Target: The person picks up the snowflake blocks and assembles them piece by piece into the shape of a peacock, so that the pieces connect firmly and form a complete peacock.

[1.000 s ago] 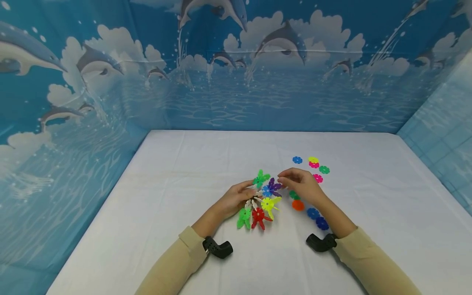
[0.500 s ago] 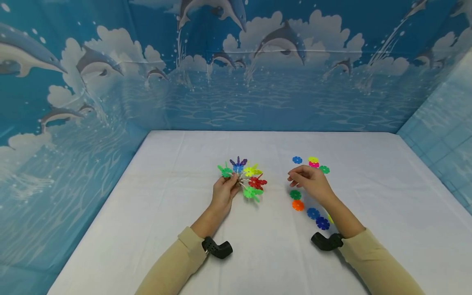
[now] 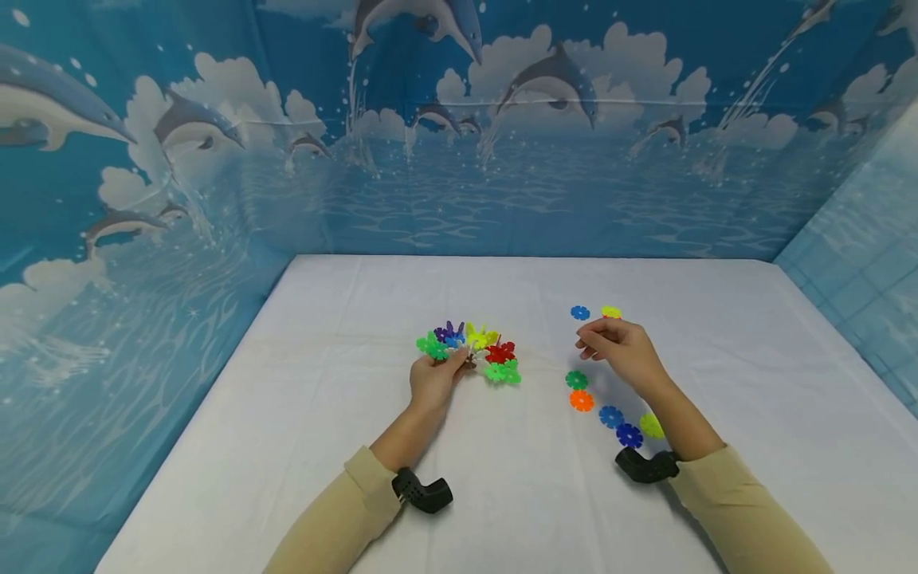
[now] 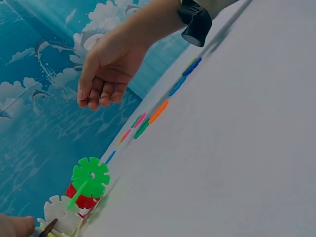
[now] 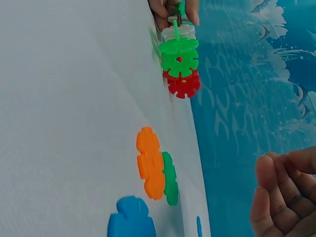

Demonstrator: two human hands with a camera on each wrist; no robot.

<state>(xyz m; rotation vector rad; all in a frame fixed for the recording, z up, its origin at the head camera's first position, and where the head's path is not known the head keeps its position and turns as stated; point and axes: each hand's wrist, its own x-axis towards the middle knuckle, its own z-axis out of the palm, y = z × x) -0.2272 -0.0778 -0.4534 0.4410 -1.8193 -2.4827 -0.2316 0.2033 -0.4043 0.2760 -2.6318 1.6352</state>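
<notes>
My left hand [image 3: 433,384] pinches a fan-like cluster of interlocking snowflake discs [image 3: 500,352] above the white table. White discs form its middle; green, purple, blue, yellow and red discs stick out around them. A brown disc shows near the thumb. In the left wrist view, a bright green disc [image 4: 91,173] and a red one behind it stand out from the cluster. My right hand [image 3: 624,355] hovers over the loose discs, its fingers loosely bent with nothing between them. In the right wrist view, its fingertips [image 5: 266,170] sit near the thumb, apart from any disc.
On the table [image 3: 344,335] lie loose discs: green [image 3: 577,380], orange [image 3: 582,400], blue [image 3: 611,416], dark blue [image 3: 629,436] and yellow [image 3: 652,426]. Farther back are another blue disc [image 3: 580,312] and a yellow one [image 3: 611,312]. A dolphin-print curtain [image 3: 459,199] stands behind.
My hands have moved apart. The left carried the disc cluster leftward and turned it, while the right drew away to the right from the cluster.
</notes>
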